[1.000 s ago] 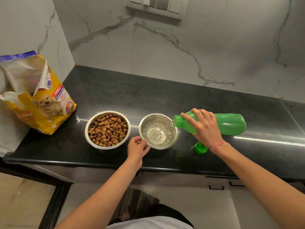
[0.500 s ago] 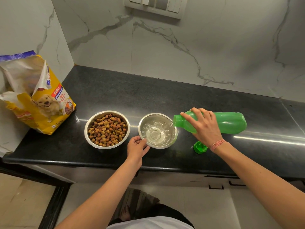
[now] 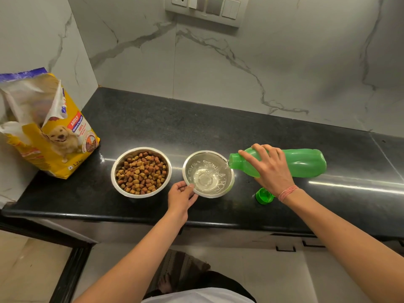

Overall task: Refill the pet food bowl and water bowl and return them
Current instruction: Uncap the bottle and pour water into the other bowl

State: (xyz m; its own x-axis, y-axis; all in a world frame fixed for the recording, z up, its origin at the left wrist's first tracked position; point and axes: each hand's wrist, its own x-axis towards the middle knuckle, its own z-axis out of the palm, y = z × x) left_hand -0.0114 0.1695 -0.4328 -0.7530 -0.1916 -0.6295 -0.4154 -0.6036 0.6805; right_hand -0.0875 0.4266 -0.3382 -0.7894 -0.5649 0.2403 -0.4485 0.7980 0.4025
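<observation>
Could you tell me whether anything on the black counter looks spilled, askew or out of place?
Nothing stands out. The green plastic bottle pours into the steel water bowl with no visible puddle, its green cap lies beside it, and the torn-open yellow dog-food bag leans against the wall.

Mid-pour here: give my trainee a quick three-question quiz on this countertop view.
1. True or false: the food bowl already holds kibble.
2. Which hand tilts the green bottle? A) left B) right
3. Fill in: the bottle cap lies on the ____.

Key: 1 true. 2 B; the right hand pours into the water bowl while the left hand holds its rim. 3 countertop.
</observation>
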